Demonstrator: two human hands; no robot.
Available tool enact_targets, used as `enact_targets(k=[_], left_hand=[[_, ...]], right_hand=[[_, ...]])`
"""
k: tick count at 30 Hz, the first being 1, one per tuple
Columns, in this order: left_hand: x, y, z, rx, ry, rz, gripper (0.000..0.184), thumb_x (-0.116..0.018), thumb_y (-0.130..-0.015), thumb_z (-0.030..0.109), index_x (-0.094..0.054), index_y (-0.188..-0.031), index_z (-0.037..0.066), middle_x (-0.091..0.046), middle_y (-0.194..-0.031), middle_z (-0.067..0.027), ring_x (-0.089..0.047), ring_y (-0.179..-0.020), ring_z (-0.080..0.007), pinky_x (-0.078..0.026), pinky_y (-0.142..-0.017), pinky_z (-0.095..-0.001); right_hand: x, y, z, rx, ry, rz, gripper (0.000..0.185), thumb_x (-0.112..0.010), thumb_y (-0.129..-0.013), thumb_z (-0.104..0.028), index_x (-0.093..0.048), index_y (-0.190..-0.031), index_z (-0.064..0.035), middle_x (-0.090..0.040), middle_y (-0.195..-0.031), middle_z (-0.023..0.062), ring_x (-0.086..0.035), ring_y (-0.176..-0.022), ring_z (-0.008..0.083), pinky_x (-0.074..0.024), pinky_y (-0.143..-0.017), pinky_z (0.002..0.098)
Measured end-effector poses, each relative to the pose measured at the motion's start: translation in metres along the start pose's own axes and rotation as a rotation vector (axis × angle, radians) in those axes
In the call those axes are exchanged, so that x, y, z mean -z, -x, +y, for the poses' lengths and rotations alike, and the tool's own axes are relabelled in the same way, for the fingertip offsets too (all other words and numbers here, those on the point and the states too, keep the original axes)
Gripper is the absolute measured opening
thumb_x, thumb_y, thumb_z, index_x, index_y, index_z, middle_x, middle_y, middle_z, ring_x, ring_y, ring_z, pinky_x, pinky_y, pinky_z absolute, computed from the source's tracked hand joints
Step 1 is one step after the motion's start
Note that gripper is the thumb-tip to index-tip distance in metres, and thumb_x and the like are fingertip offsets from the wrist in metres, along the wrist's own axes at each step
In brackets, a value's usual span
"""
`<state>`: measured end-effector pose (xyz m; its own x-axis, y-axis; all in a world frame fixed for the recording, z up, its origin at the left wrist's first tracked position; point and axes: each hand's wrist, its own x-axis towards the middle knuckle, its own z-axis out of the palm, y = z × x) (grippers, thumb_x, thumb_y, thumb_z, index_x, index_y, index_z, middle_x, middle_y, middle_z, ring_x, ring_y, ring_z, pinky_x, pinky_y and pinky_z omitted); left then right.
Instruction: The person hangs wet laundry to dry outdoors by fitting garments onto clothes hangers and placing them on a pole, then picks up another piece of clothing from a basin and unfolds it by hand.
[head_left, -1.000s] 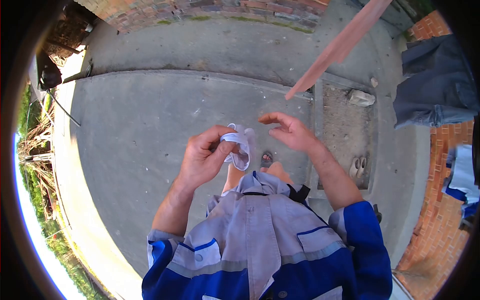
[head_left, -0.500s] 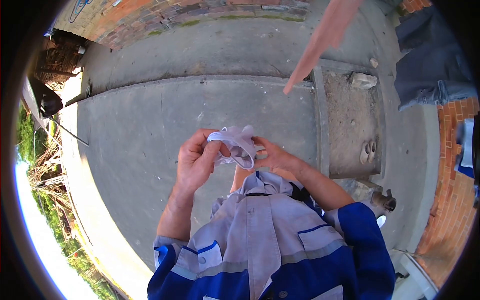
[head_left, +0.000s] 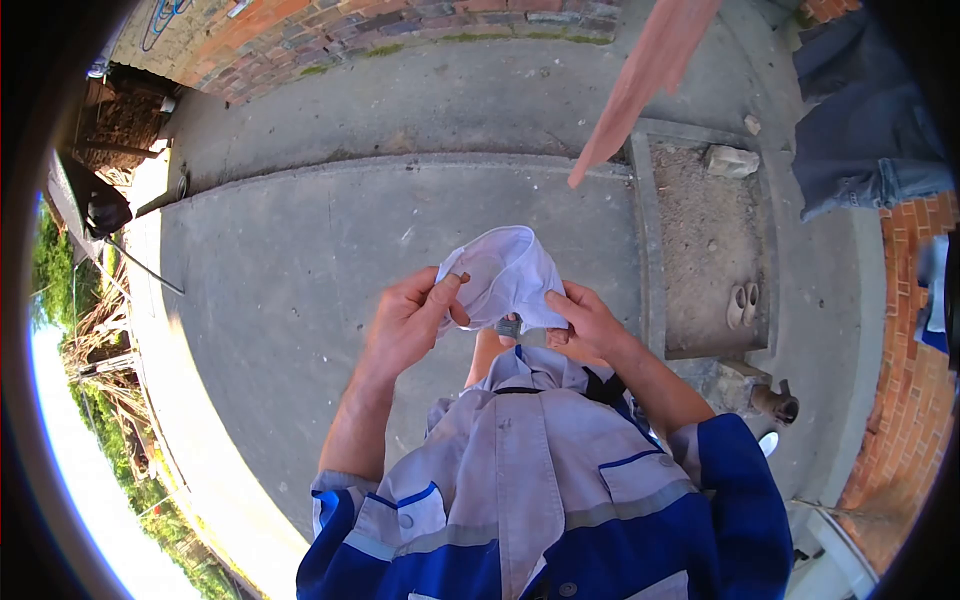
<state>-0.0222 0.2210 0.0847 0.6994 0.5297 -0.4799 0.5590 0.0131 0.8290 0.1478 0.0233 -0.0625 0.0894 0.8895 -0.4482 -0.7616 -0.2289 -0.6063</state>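
A small, thin, pale lavender cloth garment point(head_left: 530, 285) is stretched between my two hands in front of my waist. Its rounded, hemmed opening faces up, so the inside shows. My left hand point(head_left: 405, 322) pinches the left edge, thumb on top and fingers partly hidden by the cloth. On the other side, my right hand point(head_left: 592, 322) grips the lower right edge between thumb and fingers. The exact kind of garment I cannot make out. Below it, part of my legs and a foot show.
Grey concrete floor point(head_left: 300, 270) lies around me. At right are a kerbed dirt bed point(head_left: 705, 260) with a stone point(head_left: 732, 161) and a pair of shoes point(head_left: 742, 305). Reddish cloth point(head_left: 640, 85) and dark trousers point(head_left: 865, 120) hang overhead.
The garment has gone from bunched up to spread wide open. My right hand has moved from beside it to a grip on its right edge; my left hand keeps hold.
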Motion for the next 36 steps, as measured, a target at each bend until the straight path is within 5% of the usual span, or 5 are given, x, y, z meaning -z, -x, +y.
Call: enact_targets(k=[5,9,17,30,36], left_hand=[[-0.026,-0.004,-0.004,-0.101,0.097,-0.184,0.036,-0.054,-0.103,0.026,-0.061,-0.132,0.007,-0.066,-0.067,-0.0002,-0.045,-0.049,-0.002,-0.036,-0.045,-0.02],[-0.04,-0.002,-0.007,-0.125,0.014,-0.311,0.036,-0.053,-0.103,0.018,-0.057,-0.137,0.005,-0.063,-0.067,0.0001,-0.056,-0.059,-0.0059,-0.044,-0.053,-0.0223],[-0.041,0.004,-0.02,-0.116,0.08,-0.612,0.034,-0.051,-0.105,0.015,-0.056,-0.136,0.003,-0.06,-0.078,-0.0015,-0.058,-0.064,-0.0086,-0.049,-0.061,-0.0256],[-0.045,0.013,-0.026,-0.18,0.226,-0.595,0.035,-0.048,-0.106,0.016,-0.054,-0.138,0.003,-0.057,-0.077,-0.0008,-0.057,-0.066,-0.0074,-0.047,-0.061,-0.0243],[-0.052,0.017,-0.02,-0.149,0.201,-0.58,0.026,-0.05,-0.105,0.021,-0.061,-0.124,0.008,-0.061,-0.068,0.0002,-0.059,-0.062,-0.0072,-0.045,-0.058,-0.0259]], right_hand=[[-0.033,0.002,0.006,0.303,0.1,-0.11,0.037,-0.065,-0.096,-0.016,-0.057,-0.128,0.0005,-0.059,-0.116,0.008,-0.061,-0.097,0.0178,-0.0505,-0.085,0.0281],[-0.028,-0.009,-0.008,0.918,1.066,-0.148,0.052,-0.069,-0.092,-0.012,-0.048,-0.14,-0.0044,-0.055,-0.129,0.0083,-0.057,-0.116,0.0226,-0.0472,-0.097,0.0307],[-0.03,-0.01,-0.002,0.165,0.172,-0.134,0.078,-0.078,-0.081,-0.005,-0.036,-0.147,-0.004,-0.054,-0.134,0.013,-0.056,-0.123,0.0213,-0.0465,-0.103,0.0338],[-0.037,0.0,-0.001,0.066,-0.088,-0.314,0.064,-0.075,-0.09,-0.02,-0.041,-0.142,-0.0035,-0.051,-0.139,0.0123,-0.055,-0.126,0.0236,-0.0501,-0.098,0.0363],[-0.01,-0.007,0.024,0.284,0.487,-0.232,0.041,-0.074,-0.089,-0.013,-0.051,-0.121,-0.0047,-0.055,-0.128,0.0092,-0.06,-0.108,0.0185,-0.05,-0.088,0.0295]])
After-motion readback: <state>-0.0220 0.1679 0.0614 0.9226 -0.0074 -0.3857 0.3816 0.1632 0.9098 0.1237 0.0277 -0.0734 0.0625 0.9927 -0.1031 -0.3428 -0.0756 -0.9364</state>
